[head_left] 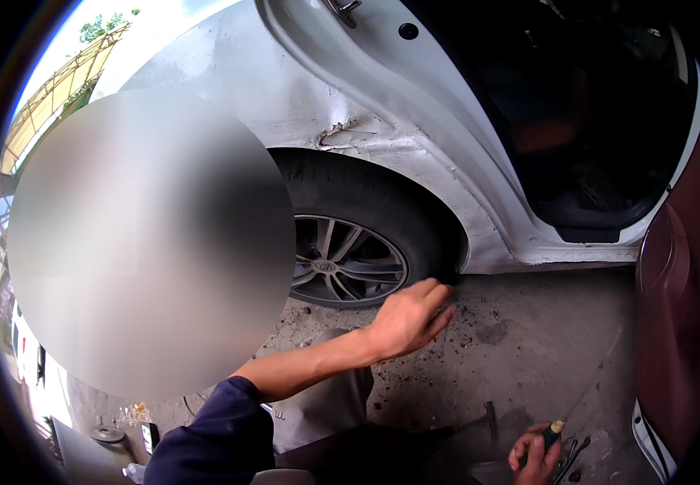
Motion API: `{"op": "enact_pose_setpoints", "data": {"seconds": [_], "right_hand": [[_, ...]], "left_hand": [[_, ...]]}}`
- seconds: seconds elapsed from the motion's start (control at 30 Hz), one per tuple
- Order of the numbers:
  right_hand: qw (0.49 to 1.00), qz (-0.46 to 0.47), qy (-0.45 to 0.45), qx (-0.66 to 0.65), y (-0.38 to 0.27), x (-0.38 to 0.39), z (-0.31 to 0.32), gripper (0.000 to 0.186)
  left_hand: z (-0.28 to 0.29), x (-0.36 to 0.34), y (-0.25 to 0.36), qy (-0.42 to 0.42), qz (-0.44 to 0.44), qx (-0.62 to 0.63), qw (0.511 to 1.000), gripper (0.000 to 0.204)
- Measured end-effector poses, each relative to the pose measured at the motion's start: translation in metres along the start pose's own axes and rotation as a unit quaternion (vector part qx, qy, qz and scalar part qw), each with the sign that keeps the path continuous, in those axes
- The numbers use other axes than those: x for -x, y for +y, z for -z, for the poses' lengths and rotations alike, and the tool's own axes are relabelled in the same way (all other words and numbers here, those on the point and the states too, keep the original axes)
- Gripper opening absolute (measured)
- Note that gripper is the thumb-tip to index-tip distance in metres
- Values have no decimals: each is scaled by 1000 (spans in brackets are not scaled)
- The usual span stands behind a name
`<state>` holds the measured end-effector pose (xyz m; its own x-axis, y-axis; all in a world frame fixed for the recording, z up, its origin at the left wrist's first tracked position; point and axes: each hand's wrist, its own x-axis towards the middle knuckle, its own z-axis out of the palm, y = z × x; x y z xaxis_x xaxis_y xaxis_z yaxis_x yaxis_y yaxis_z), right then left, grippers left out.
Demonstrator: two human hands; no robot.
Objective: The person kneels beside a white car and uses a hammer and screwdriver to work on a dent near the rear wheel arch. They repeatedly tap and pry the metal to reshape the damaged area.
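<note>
My right hand [533,457] grips one long-shafted screwdriver with a green-and-yellow handle [554,431]. My left hand [413,318], fingers curled, is just beside one black rubber tyre [350,178] (can't tell if it pinches anything). Ground [520,323]: grey, rough, gritty. One T-headed hammer [491,420] sits left of my right hand. Farther out: one white car [229,105], dented above one grey spoked wheel [325,267]; one maroon door panel [689,364] at right; one yellowish canopy [59,89] under bright sky. Screwdriver's well apart from my left hand, below and rightward.
</note>
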<state>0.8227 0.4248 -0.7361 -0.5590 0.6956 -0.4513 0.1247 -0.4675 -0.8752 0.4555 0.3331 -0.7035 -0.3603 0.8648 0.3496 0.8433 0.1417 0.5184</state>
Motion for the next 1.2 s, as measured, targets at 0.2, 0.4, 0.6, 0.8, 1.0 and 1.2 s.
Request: {"op": "enact_pose_setpoints", "data": {"seconds": [0.2,0.4,0.6,0.8,1.0,1.2], "right_hand": [[972,153,-168,61,-77,-56,-300,31],[974,174,-142,18,-104,-104,-441,18],[977,23,-161,-139,-123,-97,-503,20],[925,-64,-167,-336,-129,-103,-571,25],[917,-26,-129,-377,-109,-135,-630,26],[911,-4,-138,-389,-105,-142,-636,22]], "left_hand": [[299,-121,-96,294,-245,-279,881,27],[341,-177,-161,214,-280,-477,805,21],[350,-187,-188,218,-280,-445,822,24],[344,-199,-195,218,-281,-449,820,24],[341,-206,-194,213,-276,-457,818,22],[348,-206,-191,185,-264,-472,821,26]]}}
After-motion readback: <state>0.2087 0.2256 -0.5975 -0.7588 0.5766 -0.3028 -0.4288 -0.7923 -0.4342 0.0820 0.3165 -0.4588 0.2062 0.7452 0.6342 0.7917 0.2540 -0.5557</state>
